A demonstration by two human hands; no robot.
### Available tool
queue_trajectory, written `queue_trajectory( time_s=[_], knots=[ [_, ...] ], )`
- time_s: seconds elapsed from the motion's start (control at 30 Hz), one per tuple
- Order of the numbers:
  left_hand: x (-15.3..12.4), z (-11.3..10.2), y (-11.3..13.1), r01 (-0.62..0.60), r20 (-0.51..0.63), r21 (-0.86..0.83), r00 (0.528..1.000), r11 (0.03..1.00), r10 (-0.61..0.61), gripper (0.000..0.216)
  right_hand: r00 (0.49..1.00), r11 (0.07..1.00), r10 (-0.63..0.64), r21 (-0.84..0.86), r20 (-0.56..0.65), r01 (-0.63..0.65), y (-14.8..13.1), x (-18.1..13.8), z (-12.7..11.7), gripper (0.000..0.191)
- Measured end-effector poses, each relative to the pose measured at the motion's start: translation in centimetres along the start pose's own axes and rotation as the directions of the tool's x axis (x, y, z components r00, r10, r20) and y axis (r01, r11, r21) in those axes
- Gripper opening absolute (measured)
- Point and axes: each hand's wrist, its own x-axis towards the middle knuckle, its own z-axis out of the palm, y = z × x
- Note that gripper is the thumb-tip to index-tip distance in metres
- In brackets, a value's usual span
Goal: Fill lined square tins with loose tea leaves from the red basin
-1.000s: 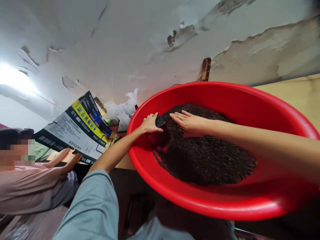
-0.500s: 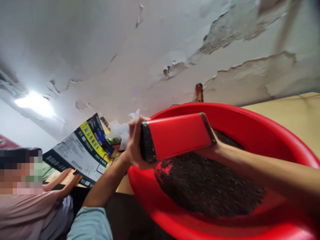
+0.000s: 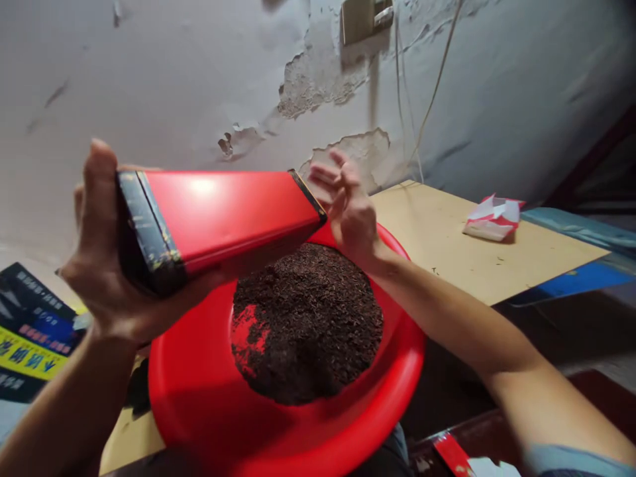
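A long red tin point(image 3: 223, 215) with a black band at its near end lies sideways in the air over a big red basin point(image 3: 199, 411). My left hand point(image 3: 104, 265) is wrapped round the banded end. At the tin's far mouth my right hand point(image 3: 348, 202) hovers with its fingers spread and loosely curled, holding nothing. A heap of dark loose tea leaves point(image 3: 308, 324) fills the middle of the basin, right under the tin.
A wooden table point(image 3: 477, 265) runs to the right behind the basin, with a crumpled red and white packet point(image 3: 491, 217) on it. A printed black and yellow carton point(image 3: 30, 331) lies at the left. A peeling wall with a socket point(image 3: 365, 18) and wires stands behind.
The tin came up out of the tea leaves and now lies level above the basin. My right hand left the tin's far end and opened. The view swung right, away from the person at the left.
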Motion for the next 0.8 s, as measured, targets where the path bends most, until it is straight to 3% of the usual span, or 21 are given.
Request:
queue_trajectory(
  time_s=[0.03, 0.1, 0.2, 0.3, 0.33, 0.37, 0.43, 0.53, 0.6, 0.63, 0.67, 0.7, 0.73, 0.8],
  knots=[
    [1.2, 0.5, 0.0, -0.121, 0.025, 0.062, 0.992, 0.991, 0.120, 0.136, 0.997, 0.999, -0.044, -0.013, -0.071, 0.043, -0.1, 0.2, -0.6, 0.083],
    [3.4, 1.8, 0.2, -0.357, 0.074, 0.108, 0.933, 0.928, 0.351, 0.141, 0.985, 0.980, -0.167, -0.115, -0.040, 0.161, 0.1, -0.1, -0.8, 0.087],
    [5.6, 4.1, 0.8, -0.515, 0.301, 0.071, 0.827, 0.854, 0.474, 0.130, 0.959, 0.922, -0.197, -0.295, 0.202, 0.252, 1.2, -1.1, 0.5, 0.106],
    [5.6, 5.7, 1.2, -0.627, 0.536, -0.047, 0.641, 0.778, 0.549, 0.102, 0.924, 0.904, -0.115, -0.346, 0.366, 0.249, 2.2, -1.5, 1.5, 0.129],
    [5.3, 6.0, 1.2, -0.630, 0.570, -0.075, 0.609, 0.773, 0.551, 0.096, 0.911, 0.900, -0.087, -0.360, 0.404, 0.245, 2.3, -1.5, 1.4, 0.131],
    [4.8, 6.2, 1.0, -0.614, 0.586, -0.083, 0.607, 0.785, 0.537, 0.092, 0.904, 0.889, -0.065, -0.387, 0.422, 0.245, 2.2, -1.3, 1.1, 0.130],
    [4.0, 6.8, 0.7, -0.559, 0.556, -0.047, 0.674, 0.828, 0.487, 0.092, 0.921, 0.840, -0.074, -0.473, 0.382, 0.264, 1.7, -0.9, 0.1, 0.113],
    [2.8, 8.8, 1.4, -0.535, 0.372, 0.007, 0.786, 0.845, 0.494, 0.092, 0.964, 0.765, -0.171, -0.589, 0.206, 0.261, 1.1, -0.3, -1.9, 0.091],
    [1.9, 10.6, 3.7, -0.485, 0.289, -0.001, 0.837, 0.875, 0.464, 0.087, 0.980, 0.748, -0.188, -0.637, 0.063, 0.185, 1.7, 0.2, -3.2, 0.088],
    [1.3, 11.2, 5.5, -0.429, 0.299, -0.027, 0.858, 0.903, 0.417, 0.084, 0.983, 0.741, -0.182, -0.658, -0.004, 0.135, 2.4, 0.4, -3.9, 0.089],
    [0.6, 11.5, 7.5, -0.349, 0.379, -0.077, 0.856, 0.934, 0.351, 0.084, 0.983, 0.731, -0.174, -0.677, -0.066, 0.084, 3.3, 0.8, -4.7, 0.092],
    [-0.2, 11.4, 9.5, -0.313, 0.457, -0.186, 0.811, 0.931, 0.364, 0.086, 0.978, 0.720, -0.164, -0.693, -0.126, 0.031, 4.4, 1.1, -5.5, 0.096],
    [-1.1, 10.9, 11.5, -0.305, 0.528, -0.348, 0.717, 0.886, 0.455, 0.087, 0.972, 0.710, -0.148, -0.704, -0.183, -0.024, 5.7, 1.4, -6.5, 0.100],
    [-3.1, 8.7, 14.3, -0.192, 0.649, -0.630, 0.403, 0.753, 0.646, 0.080, 0.950, 0.704, -0.096, -0.696, -0.296, -0.146, 8.5, 1.7, -8.9, 0.111]
  ],
)
